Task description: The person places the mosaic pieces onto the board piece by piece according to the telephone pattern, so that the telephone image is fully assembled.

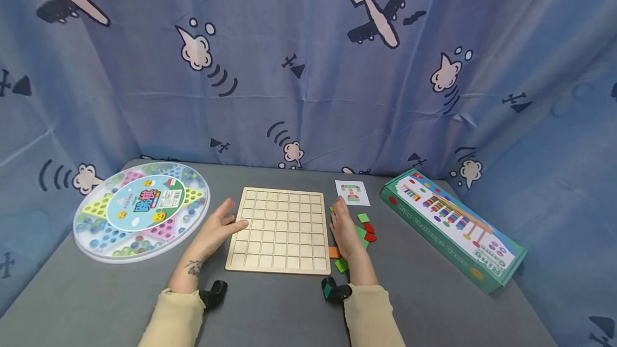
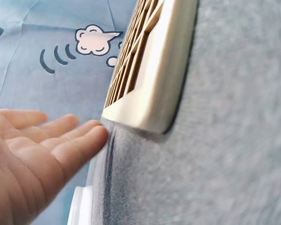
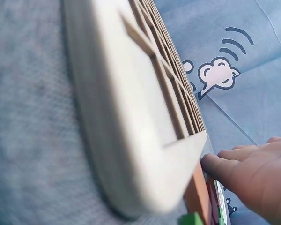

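A square wooden grid board (image 1: 278,232) lies on the grey table, its compartments bare. My left hand (image 1: 212,234) is at its left edge, fingers extended and the thumb over the edge; the left wrist view shows this hand (image 2: 42,159) palm up beside the board's corner (image 2: 154,93). Along the right edge is my right hand (image 1: 346,229), fingers straight, holding nothing. Green pieces (image 1: 341,265), red pieces (image 1: 370,237) and an orange piece (image 1: 334,252) lie around and partly under it. In the right wrist view, the hand (image 3: 253,176) is beside the board (image 3: 126,117).
A round marble game board (image 1: 144,202) lies at the left. Behind the pieces is a white pattern card (image 1: 352,193). A long green game box (image 1: 453,229) rests at the right. A blue patterned curtain (image 1: 308,68) hangs along the table's back edge.
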Action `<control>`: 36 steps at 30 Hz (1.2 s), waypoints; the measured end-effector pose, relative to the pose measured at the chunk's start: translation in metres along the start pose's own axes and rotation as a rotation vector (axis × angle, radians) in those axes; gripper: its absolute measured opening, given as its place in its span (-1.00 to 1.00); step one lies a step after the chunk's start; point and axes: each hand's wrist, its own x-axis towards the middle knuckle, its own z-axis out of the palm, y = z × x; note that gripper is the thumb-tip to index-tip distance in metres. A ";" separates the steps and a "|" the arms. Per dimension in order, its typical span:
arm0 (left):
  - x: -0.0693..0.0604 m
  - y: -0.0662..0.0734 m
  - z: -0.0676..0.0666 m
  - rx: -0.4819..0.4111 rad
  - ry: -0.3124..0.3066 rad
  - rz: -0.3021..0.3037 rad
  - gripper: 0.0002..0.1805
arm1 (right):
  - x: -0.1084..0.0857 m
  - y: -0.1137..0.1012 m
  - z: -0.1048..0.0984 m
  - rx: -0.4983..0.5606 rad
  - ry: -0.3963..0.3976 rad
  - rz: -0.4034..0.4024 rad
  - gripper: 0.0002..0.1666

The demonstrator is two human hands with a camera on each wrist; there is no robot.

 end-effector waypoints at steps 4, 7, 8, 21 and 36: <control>0.001 -0.001 -0.002 0.075 -0.030 -0.019 0.07 | 0.001 -0.001 -0.001 0.004 -0.004 0.001 -0.16; 0.002 -0.002 -0.001 0.138 -0.042 -0.032 0.08 | 0.001 -0.002 -0.002 0.006 0.000 -0.001 -0.15; 0.002 -0.003 -0.001 0.163 -0.046 -0.037 0.08 | 0.001 -0.002 -0.002 0.007 0.001 -0.001 -0.15; -0.004 -0.003 -0.002 0.439 -0.075 -0.098 0.08 | 0.001 -0.001 -0.002 0.009 -0.008 0.002 -0.12; -0.012 -0.002 0.001 0.522 -0.126 -0.120 0.12 | -0.002 -0.010 -0.010 -0.012 0.029 0.075 -0.14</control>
